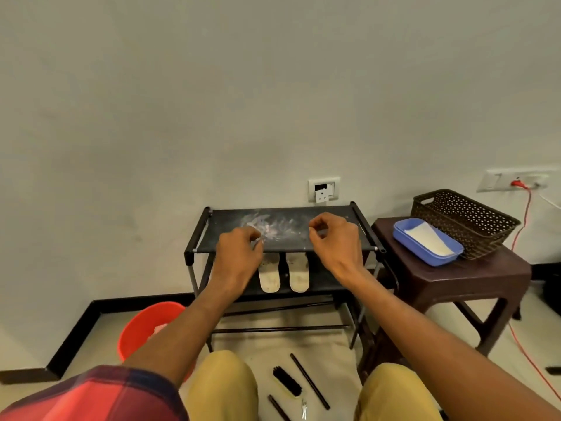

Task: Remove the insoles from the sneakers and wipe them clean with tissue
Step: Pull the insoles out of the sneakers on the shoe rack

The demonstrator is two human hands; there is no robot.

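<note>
Head view shows two pale insoles (283, 276) lying side by side on the lower shelf of a black shoe rack (194, 238). Their long axes run from the person toward the wall. The rounded near ends point at the person, and the far ends are hidden under the top shelf, which has a whitish smear. The left hand (239, 253) hovers over the front edge of that top shelf with fingers curled, and whether they pinch anything cannot be told. The right hand (334, 238) hangs beside it, well apart, with fingers curled, thumb and forefinger together and nothing seen between them. White tissue (426, 240) sits in a blue tray (437, 258) on a brown stool (455, 278), against a brown basket (473, 220). A red bucket (145, 323) stands left of the rack and a black brush (287, 381) lies on the floor.
</note>
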